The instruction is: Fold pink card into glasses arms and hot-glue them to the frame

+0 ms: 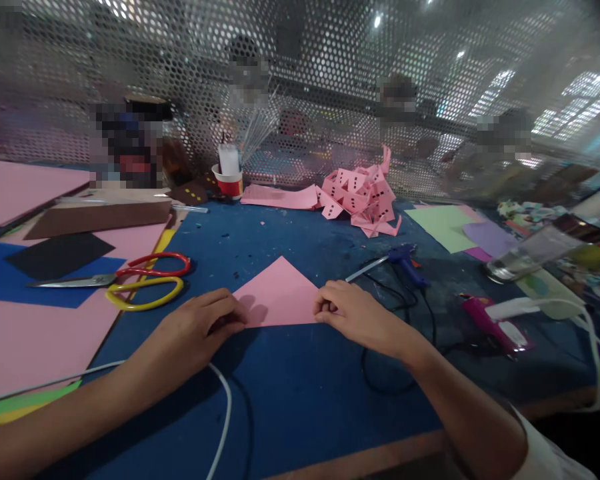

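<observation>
A sheet of pink paper [283,297], folded into a triangle, lies on the blue tabletop [290,387] with its point facing away from me. My left hand [207,323] pinches the left corner between thumb and fingers. At the right corner, my right hand [350,310] has its fingers curled closed on the paper. The straight edge between both hands faces me. Scissors [150,267] with one red and one yellow handle lie left of the paper. Just beyond my right hand is a blue glue gun [407,263] with a clear glue stick in it.
Folded pink paper pieces [360,193] with black dots are heaped at the back, beside a red-and-white cup [229,181]. Large pink sheets [25,347] cover the left. A magenta device [497,327], cords and a tilted clear tumbler [535,250] occupy the right. Perforated metal [320,80] stands behind.
</observation>
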